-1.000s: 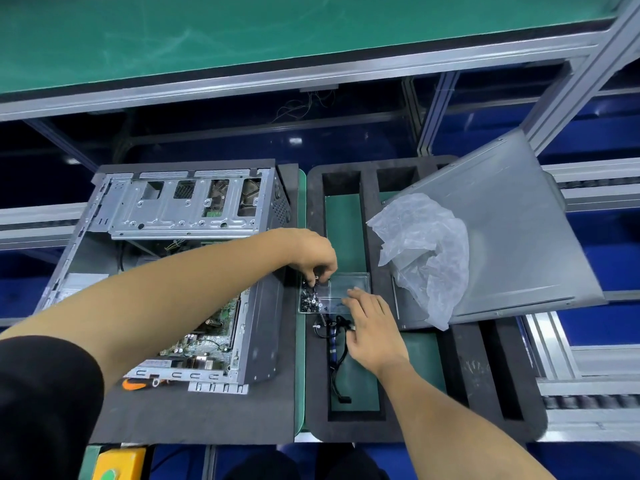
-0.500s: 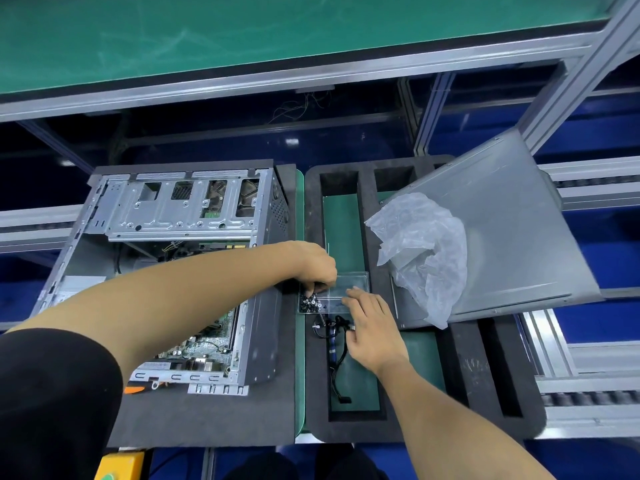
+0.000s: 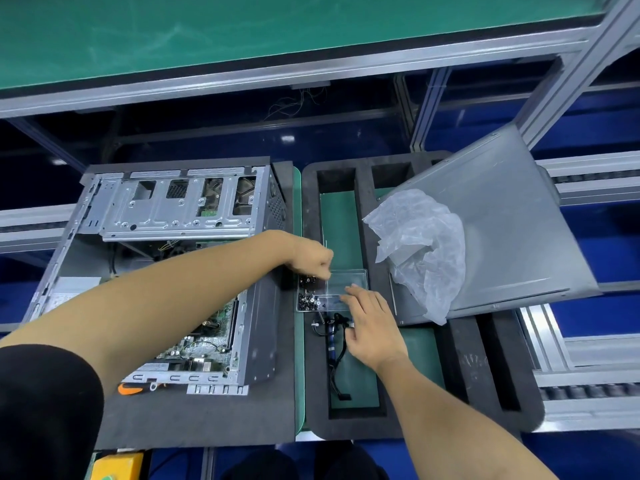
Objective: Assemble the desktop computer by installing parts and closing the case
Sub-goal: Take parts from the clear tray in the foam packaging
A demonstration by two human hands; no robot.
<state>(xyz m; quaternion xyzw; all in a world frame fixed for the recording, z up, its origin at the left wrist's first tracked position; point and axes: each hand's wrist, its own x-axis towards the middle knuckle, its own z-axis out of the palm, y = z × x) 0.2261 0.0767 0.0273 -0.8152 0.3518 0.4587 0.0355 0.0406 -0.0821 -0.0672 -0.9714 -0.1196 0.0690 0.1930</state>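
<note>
At frame centre, the left hand (image 3: pixel 313 259) pinches into a clear box (image 3: pixel 346 282) of screws (image 3: pixel 308 301); whether it has one, I cannot tell. The right hand (image 3: pixel 372 325) rests flat-fingered on the box. Screws look tiny, hard and slippery, best pinched by the head.

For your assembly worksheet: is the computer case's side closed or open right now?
Open. The computer case shows its circuit board uncovered, and the side panel lies apart on the foam tray.

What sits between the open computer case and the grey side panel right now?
In the head view: the clear screw box, black cables in the foam tray, and both hands.
</note>
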